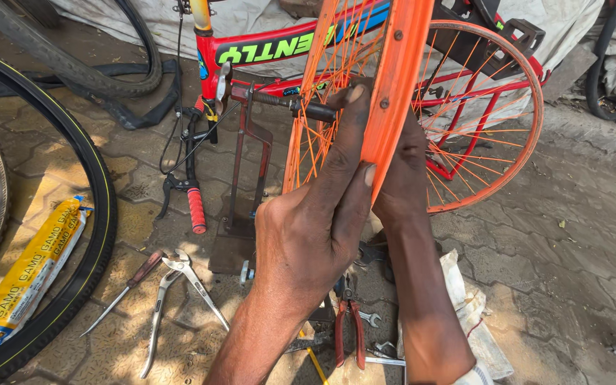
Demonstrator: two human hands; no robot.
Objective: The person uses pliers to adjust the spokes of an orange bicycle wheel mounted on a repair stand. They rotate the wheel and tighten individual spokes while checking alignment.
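I see my left hand [315, 214] wrapped on the near edge of the orange wheel rim [397, 78], thumb pressed flat up its left face and fingers curled at its edge. My right hand [402, 178] grips the same rim from the far side, fingers hidden behind it. The rim stands upright, its axle resting in a rusty metal stand [247, 164] on the paved floor [572, 257]. Close behind sits a second orange wheel [493, 114] on a red bicycle frame [272, 46], leaving little room to the right. Below my wrists lie red-handled pliers [348, 324], long-handled pincers [172, 299] and a screwdriver [126, 289]. A black tyre [94, 235] curves along the left edge; the floor to the right is more open.
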